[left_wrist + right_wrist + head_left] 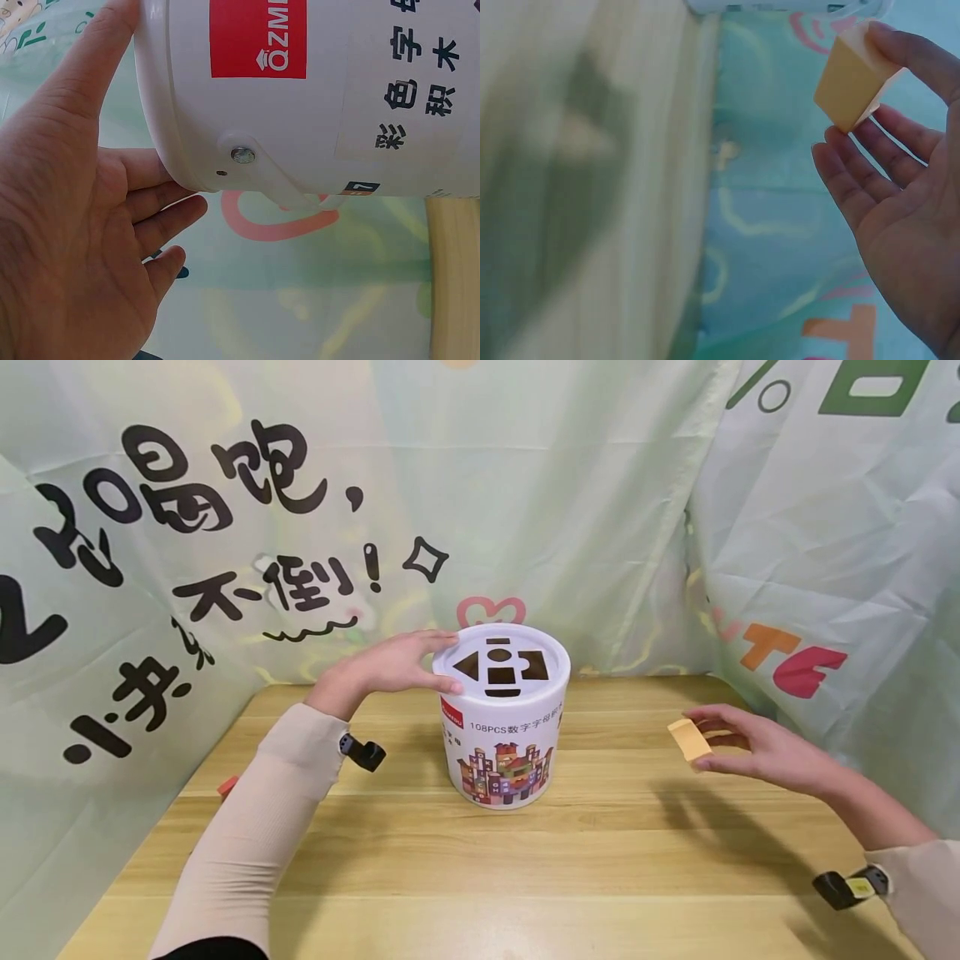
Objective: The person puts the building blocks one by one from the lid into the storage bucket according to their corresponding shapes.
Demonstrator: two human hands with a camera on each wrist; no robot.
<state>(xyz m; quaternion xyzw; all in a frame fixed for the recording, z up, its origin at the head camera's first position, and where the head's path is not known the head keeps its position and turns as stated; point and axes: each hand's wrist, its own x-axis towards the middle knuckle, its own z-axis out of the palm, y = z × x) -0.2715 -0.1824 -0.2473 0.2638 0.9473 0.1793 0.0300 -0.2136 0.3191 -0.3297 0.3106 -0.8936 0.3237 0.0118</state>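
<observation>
A white toy-block bucket (501, 714) stands upright on the wooden table, its lid (468, 648) cut with several shaped holes. Against the bucket's left rim is my left hand (390, 662), thumb at the near side and fingers curved round the far side. The left wrist view shows that hand (82, 202) along the lid's edge, next to the bucket's handle rivet (243, 154). Off to the right, my right hand (757, 747) pinches a yellow block (688, 740) between thumb and fingers above the table. The right wrist view shows the block (849, 84) held at the fingertips.
A small red object (227, 786) lies at the table's left side, partly hidden by the left sleeve (255, 818). Printed cloth (570, 527) hangs behind the table and along both sides. Wooden tabletop (600, 860) extends before and beside the bucket.
</observation>
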